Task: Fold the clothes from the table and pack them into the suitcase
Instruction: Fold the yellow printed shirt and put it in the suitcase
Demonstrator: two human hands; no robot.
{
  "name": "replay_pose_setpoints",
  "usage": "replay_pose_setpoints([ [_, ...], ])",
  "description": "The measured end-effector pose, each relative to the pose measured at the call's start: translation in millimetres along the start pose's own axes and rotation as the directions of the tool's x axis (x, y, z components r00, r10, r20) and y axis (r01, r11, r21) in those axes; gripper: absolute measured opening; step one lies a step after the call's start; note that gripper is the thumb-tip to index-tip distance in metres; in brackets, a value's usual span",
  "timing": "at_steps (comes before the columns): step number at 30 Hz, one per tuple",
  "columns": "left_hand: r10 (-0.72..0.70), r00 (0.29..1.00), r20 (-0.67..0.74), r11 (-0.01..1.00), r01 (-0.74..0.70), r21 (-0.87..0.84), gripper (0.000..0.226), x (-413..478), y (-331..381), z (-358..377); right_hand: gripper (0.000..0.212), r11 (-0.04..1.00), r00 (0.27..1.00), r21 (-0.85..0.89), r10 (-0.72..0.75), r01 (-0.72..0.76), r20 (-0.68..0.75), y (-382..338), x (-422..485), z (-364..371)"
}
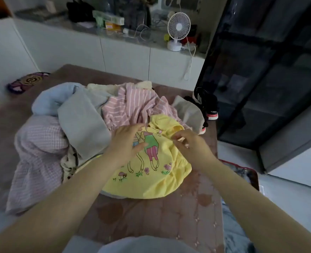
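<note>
Yellow shirt under left hand, right hand.

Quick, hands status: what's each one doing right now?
Left hand: open, flat on the yellow shirt.
Right hand: fingers pinching the yellow shirt near its collar.

Yellow shirt (cartoon print), pink-and-white striped garment.

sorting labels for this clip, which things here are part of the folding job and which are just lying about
Part of the job: yellow shirt under left hand and right hand; pink striped garment; grey garment; light blue garment; pink checked garment.

Just lying about: white fan; black shoes; counter clutter.
</note>
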State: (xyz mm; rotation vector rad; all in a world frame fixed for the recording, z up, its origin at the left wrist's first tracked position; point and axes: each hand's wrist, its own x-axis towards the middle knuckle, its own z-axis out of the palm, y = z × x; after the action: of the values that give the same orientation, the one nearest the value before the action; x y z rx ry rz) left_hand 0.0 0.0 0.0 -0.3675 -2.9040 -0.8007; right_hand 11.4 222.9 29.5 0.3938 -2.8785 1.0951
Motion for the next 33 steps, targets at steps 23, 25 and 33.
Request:
replay_pose_setpoints([
  [23, 0.047, 0.935, 0.352, 0.999, -0.045, -0.012, 0.017, -13, 2, 30, 0.022, 0.839, 0.893, -0.537, 0.306, -0.089, 0.329, 73, -53, -11],
  [25, 0.129, 0.910, 0.393, 0.991, -0.126, -0.032, 0.015, -25, 11, 29, 0.027, 0.924, 0.958, -0.360, 0.211, -0.131, 0.193, 64, -33, -7],
  [33, 0.201, 0.818, 0.538, 0.979, -0.176, -0.098, 0.023, -47, 18, 27, 0.069, 0.921, 0.958, -0.306, 0.276, -0.242, 0.072, 71, 47, 46],
])
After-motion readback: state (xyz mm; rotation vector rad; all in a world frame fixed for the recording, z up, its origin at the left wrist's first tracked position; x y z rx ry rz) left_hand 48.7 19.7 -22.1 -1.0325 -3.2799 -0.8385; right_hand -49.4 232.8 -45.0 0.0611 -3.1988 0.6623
